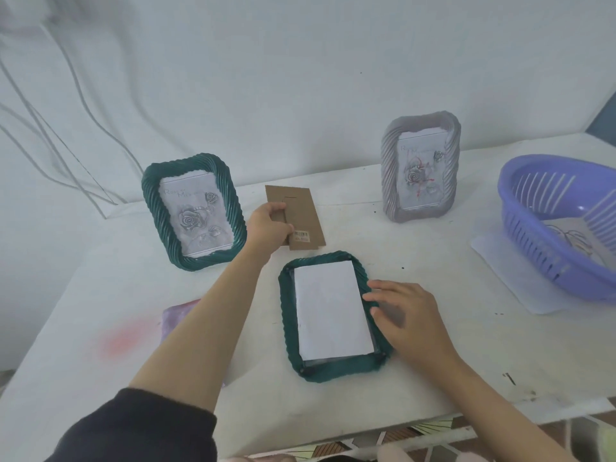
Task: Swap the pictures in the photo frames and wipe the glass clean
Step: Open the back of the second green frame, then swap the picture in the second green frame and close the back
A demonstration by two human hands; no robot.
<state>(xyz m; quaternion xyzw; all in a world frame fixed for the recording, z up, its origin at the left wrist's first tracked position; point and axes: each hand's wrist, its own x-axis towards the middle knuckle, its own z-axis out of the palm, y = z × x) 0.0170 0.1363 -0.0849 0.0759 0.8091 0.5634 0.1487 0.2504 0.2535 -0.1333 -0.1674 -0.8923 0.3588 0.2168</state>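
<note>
A green photo frame lies face down near the table's front, with the white back of a picture showing inside it. My right hand rests on the frame's right rim, fingers spread and fairly straight. Behind it lies a brown cardboard backing board; my left hand grips its left edge. A second green frame with a rose picture stands at the left. A grey-lilac frame with a rose picture stands at the back right.
A purple plastic basket sits at the right on a white sheet. A purplish cloth lies at the left, partly under my left forearm. White fabric with cables hangs behind the white table. The table's front edge is close.
</note>
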